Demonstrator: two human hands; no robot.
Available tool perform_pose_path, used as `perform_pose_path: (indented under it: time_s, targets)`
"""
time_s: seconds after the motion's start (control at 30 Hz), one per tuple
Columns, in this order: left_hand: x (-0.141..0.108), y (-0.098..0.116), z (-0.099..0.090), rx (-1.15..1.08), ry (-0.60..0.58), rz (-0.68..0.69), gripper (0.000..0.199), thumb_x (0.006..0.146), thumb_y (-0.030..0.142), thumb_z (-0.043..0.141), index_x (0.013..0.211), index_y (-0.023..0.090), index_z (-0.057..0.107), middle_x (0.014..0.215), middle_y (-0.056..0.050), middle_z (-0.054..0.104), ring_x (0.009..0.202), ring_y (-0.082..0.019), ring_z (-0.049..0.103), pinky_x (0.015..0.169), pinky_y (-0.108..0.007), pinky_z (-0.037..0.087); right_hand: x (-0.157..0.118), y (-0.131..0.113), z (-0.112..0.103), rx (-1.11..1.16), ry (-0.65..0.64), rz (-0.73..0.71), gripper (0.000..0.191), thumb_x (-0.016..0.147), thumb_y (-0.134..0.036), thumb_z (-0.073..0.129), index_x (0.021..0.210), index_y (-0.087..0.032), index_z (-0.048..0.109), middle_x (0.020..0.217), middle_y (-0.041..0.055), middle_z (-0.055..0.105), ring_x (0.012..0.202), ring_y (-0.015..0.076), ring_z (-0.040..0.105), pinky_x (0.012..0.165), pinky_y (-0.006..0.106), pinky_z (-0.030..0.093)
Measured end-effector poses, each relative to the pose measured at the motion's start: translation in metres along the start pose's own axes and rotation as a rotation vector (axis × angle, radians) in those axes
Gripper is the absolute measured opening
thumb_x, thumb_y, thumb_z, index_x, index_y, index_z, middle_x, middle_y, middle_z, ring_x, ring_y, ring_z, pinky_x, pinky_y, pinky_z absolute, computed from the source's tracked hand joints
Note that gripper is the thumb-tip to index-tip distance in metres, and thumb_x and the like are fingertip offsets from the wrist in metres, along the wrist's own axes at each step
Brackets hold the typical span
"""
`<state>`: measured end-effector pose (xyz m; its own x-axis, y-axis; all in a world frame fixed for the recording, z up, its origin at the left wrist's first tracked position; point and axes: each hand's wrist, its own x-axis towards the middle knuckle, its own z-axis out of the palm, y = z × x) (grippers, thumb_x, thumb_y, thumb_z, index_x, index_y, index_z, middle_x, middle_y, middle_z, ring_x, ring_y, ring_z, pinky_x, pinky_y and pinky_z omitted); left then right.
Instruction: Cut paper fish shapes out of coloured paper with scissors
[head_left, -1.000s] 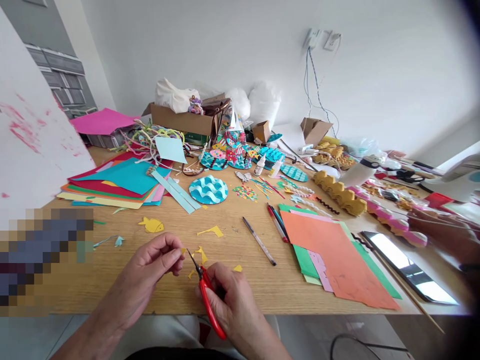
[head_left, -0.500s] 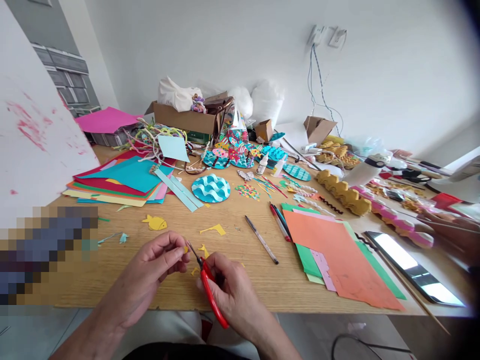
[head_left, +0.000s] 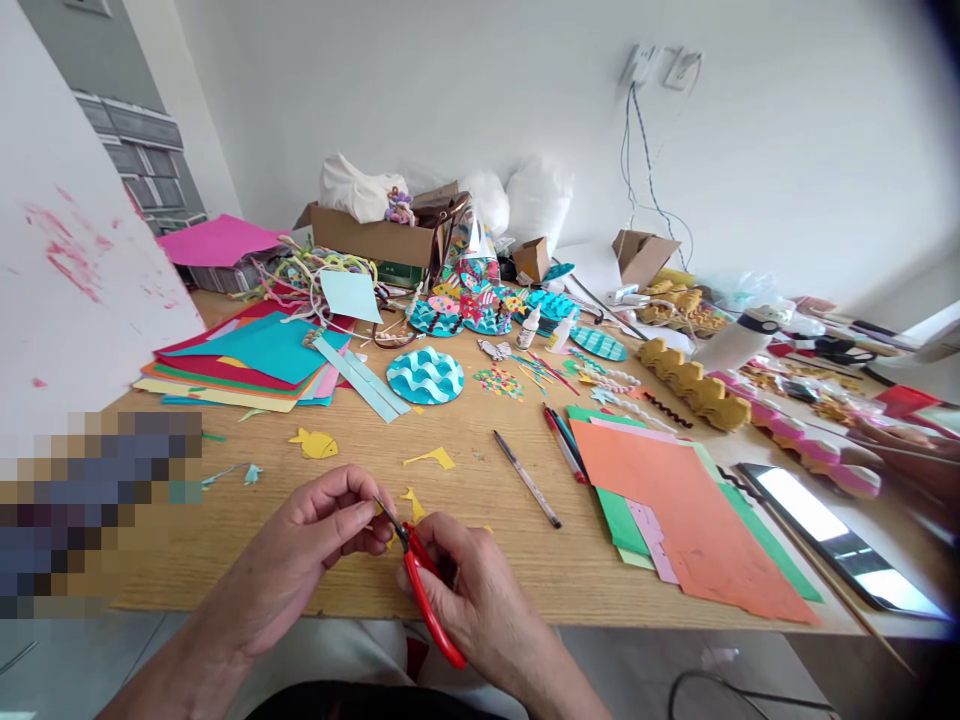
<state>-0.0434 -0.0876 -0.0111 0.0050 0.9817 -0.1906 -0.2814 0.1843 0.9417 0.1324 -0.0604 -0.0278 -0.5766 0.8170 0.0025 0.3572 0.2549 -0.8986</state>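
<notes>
My left hand (head_left: 319, 530) pinches a tiny yellow paper piece (head_left: 377, 508) between thumb and fingers. My right hand (head_left: 469, 575) is wrapped round the red handles of a pair of scissors (head_left: 429, 610), whose blade tips touch or nearly touch that piece. Yellow scraps lie on the wooden table just beyond the scissors, among them a thin curved one (head_left: 435, 458). A yellow paper fish (head_left: 315, 443) with a drawn eye lies flat beyond my left hand.
A pen (head_left: 527, 480) lies right of centre, near stacked orange and green sheets (head_left: 660, 510). Coloured paper (head_left: 247, 350) is piled at the left. A wavy blue disc (head_left: 425, 376) sits mid-table; a phone (head_left: 840, 535) is at the right, near another person's hand (head_left: 900, 445).
The view has shifted slightly, moving the table items a little to the right. The scissor tips now sit closer to my left fingertips, over the small yellow piece.
</notes>
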Motion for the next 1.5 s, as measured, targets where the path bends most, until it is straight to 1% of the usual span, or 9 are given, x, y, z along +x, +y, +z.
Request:
perform_pose_path:
  time_s: [0.3, 0.4, 0.53, 0.63, 0.7, 0.87, 1.03, 1.23, 1.5]
  targets:
    - [-0.001, -0.001, -0.001, 0.019, -0.019, -0.001, 0.008, 0.079, 0.023, 0.063, 0.072, 0.021, 0.065, 0.075, 0.002, 0.063, 0.071, -0.013, 0.057, 0.067, -0.023, 0.047, 0.0, 0.004, 0.001, 0.047, 0.002, -0.001, 0.021, 0.08, -0.024, 0.054, 0.063, -0.019, 0.043, 0.055, -0.0067, 0.036, 0.052, 0.0085, 0.03, 0.047, 0.021, 0.023]
    - [0.0, -0.003, -0.002, 0.033, -0.018, 0.009, 0.01, 0.079, 0.025, 0.062, 0.07, 0.021, 0.064, 0.073, 0.002, 0.061, 0.071, -0.013, 0.056, 0.067, -0.023, 0.046, 0.002, 0.005, 0.001, 0.117, 0.011, 0.009, 0.02, 0.079, -0.025, 0.054, 0.063, -0.019, 0.044, 0.054, -0.0065, 0.037, 0.052, 0.0088, 0.031, 0.048, 0.022, 0.023]
    - [0.003, -0.005, -0.001, 0.096, 0.045, 0.057, 0.011, 0.078, 0.026, 0.062, 0.068, 0.021, 0.063, 0.069, 0.003, 0.057, 0.069, -0.013, 0.052, 0.066, -0.023, 0.043, 0.008, 0.002, -0.002, 0.418, 0.07, 0.088, 0.02, 0.072, -0.032, 0.063, 0.068, -0.019, 0.048, 0.056, -0.0066, 0.041, 0.052, 0.0095, 0.034, 0.049, 0.022, 0.026]
    - [0.006, -0.006, 0.003, 0.153, 0.106, 0.088, 0.01, 0.075, 0.026, 0.063, 0.066, 0.021, 0.062, 0.066, 0.004, 0.054, 0.066, -0.012, 0.048, 0.065, -0.023, 0.04, 0.015, -0.004, -0.004, 0.697, 0.103, 0.095, 0.035, 0.059, -0.032, 0.076, 0.075, -0.02, 0.047, 0.068, -0.0045, 0.053, 0.058, 0.0099, 0.042, 0.053, 0.021, 0.032]
    - [0.008, -0.007, 0.006, 0.178, 0.115, 0.107, 0.01, 0.074, 0.027, 0.063, 0.066, 0.021, 0.062, 0.066, 0.004, 0.053, 0.065, -0.013, 0.047, 0.064, -0.024, 0.039, 0.02, -0.008, -0.004, 0.773, 0.125, 0.075, 0.038, 0.057, -0.031, 0.078, 0.077, -0.021, 0.047, 0.077, -0.0025, 0.058, 0.059, 0.0097, 0.045, 0.055, 0.021, 0.034]
    - [0.014, -0.012, 0.014, 0.239, 0.104, 0.14, 0.011, 0.074, 0.028, 0.061, 0.066, 0.021, 0.06, 0.062, 0.004, 0.05, 0.062, -0.013, 0.044, 0.059, -0.025, 0.035, 0.03, -0.013, 0.001, 0.701, 0.203, 0.039, 0.032, 0.058, -0.026, 0.076, 0.074, -0.02, 0.049, 0.072, -0.0034, 0.056, 0.058, 0.01, 0.045, 0.054, 0.022, 0.034]
    - [0.019, -0.014, 0.019, 0.316, 0.091, 0.135, 0.012, 0.073, 0.03, 0.059, 0.065, 0.021, 0.057, 0.058, 0.005, 0.048, 0.058, -0.013, 0.042, 0.056, -0.025, 0.033, 0.031, -0.009, 0.002, 0.658, 0.262, 0.032, 0.03, 0.06, -0.022, 0.073, 0.073, -0.021, 0.047, 0.068, -0.0048, 0.054, 0.058, 0.0106, 0.046, 0.053, 0.022, 0.035]
    - [0.022, -0.011, 0.026, 0.329, 0.057, 0.095, 0.015, 0.072, 0.031, 0.059, 0.062, 0.02, 0.054, 0.056, 0.005, 0.048, 0.057, -0.013, 0.042, 0.055, -0.025, 0.034, 0.028, -0.004, -0.004, 0.626, 0.284, 0.02, 0.026, 0.062, -0.019, 0.07, 0.073, -0.02, 0.046, 0.067, -0.0051, 0.053, 0.06, 0.0107, 0.047, 0.056, 0.022, 0.037]
    - [0.025, -0.011, 0.028, 0.297, 0.026, 0.057, 0.015, 0.07, 0.029, 0.062, 0.06, 0.02, 0.055, 0.056, 0.005, 0.049, 0.057, -0.013, 0.043, 0.055, -0.025, 0.035, 0.026, -0.001, -0.007, 0.646, 0.261, 0.034, 0.028, 0.061, -0.02, 0.07, 0.072, -0.021, 0.045, 0.064, -0.0062, 0.051, 0.058, 0.0104, 0.045, 0.054, 0.022, 0.036]
